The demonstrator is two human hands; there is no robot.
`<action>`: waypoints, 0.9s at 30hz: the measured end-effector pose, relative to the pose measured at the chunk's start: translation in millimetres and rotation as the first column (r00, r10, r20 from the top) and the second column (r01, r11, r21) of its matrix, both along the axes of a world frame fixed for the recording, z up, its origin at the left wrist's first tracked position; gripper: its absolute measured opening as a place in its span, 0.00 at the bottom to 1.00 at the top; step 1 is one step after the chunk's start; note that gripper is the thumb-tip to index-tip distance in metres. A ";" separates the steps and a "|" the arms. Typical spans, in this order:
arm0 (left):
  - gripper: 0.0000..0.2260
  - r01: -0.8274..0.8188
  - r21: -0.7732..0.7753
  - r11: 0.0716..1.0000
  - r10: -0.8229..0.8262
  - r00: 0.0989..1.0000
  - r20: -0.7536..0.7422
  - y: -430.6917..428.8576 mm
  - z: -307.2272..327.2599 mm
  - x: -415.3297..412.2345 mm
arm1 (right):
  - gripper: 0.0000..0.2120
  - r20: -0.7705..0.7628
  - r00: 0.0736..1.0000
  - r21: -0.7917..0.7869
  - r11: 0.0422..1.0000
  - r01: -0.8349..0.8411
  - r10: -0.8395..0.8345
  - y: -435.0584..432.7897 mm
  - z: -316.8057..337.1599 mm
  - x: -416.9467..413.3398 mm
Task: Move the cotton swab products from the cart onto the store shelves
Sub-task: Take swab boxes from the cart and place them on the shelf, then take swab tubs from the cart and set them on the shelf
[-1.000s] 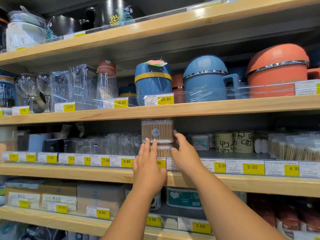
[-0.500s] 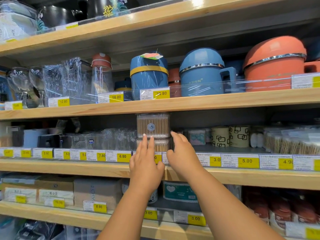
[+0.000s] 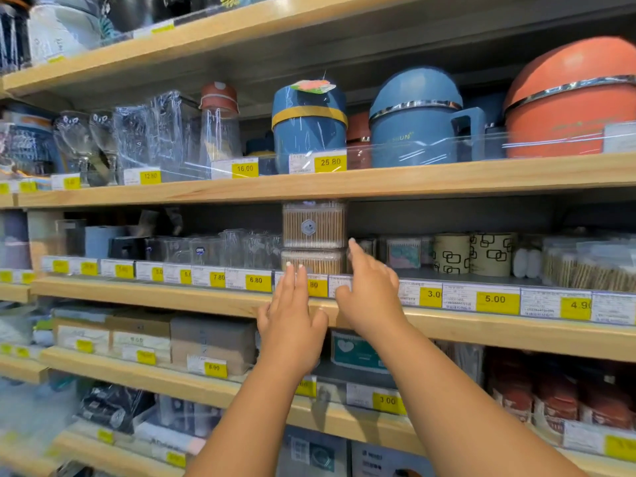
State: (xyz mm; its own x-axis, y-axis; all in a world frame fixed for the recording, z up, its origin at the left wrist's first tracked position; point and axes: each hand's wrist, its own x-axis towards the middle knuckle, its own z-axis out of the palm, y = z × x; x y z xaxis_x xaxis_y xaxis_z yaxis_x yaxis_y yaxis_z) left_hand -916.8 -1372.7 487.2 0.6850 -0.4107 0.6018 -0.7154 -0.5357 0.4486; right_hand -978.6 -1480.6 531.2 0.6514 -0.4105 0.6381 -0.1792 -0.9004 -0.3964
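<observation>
Cotton swab boxes (image 3: 314,224) sit two-high on the middle shelf (image 3: 206,297): the clear top box on the lower box (image 3: 311,260), just behind the price strip, its top close under the shelf above. No cart in view.

Left hand (image 3: 292,325) is flat, fingers (image 3: 290,280) straight and together, tips in front of the lower box; holds nothing. Right hand (image 3: 370,297) is loosely spread, index tip by the lower right corner of the top box; contact can't be confirmed, also holds nothing.

Judged step: squaring the stack, or letting go of it. To do it well:
- push on the lower box's face and the top box's side together, so the two stay flush
- keep force low and level — a tall stack under a tight shelf can tip or jam
- keep the round label on the top box facing out
- draw both hands straight back, clear of the price strip

Readable writing:
- yellow tags on the middle shelf: 7.80, 6.80, 5.00, a partial "3.0" and "4.9"; the tag under the stack is half hidden behind the left hand, only "80" shows
- shelf above: 12.80, 16.00, 25.80
- blue pot (image 3: 416,118) has a brand, roughly "…SHUN", blurred
- lower shelves: 6.90, 3.00
- box label logo too small to read
</observation>
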 end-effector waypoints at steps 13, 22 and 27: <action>0.32 -0.334 0.108 0.937 0.348 0.920 -0.180 129.8 -137.4 -25.4 | 0.33 -0.134 0.878 -0.043 0.882 -0.469 0.460 91.4 -147.1 5.2; 0.28 -0.494 0.431 0.755 0.655 0.599 -0.461 268.9 -304.4 -37.9 | 0.32 -0.503 0.547 0.233 0.714 -0.660 0.669 201.6 -295.8 39.5; 0.24 -0.524 0.487 0.698 0.702 0.369 -0.609 343.8 -398.2 -35.1 | 0.29 -0.625 0.284 0.430 0.625 -0.652 0.727 264.6 -378.7 69.9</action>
State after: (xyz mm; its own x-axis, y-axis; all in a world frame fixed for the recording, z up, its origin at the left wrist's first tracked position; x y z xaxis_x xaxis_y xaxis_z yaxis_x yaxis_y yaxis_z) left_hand -951.9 -1028.9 88.9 0.9300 0.2779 -0.2407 0.3611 -0.8138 0.4553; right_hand -908.7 -1216.0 152.5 0.9012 0.3995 -0.1681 0.2579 -0.8059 -0.5329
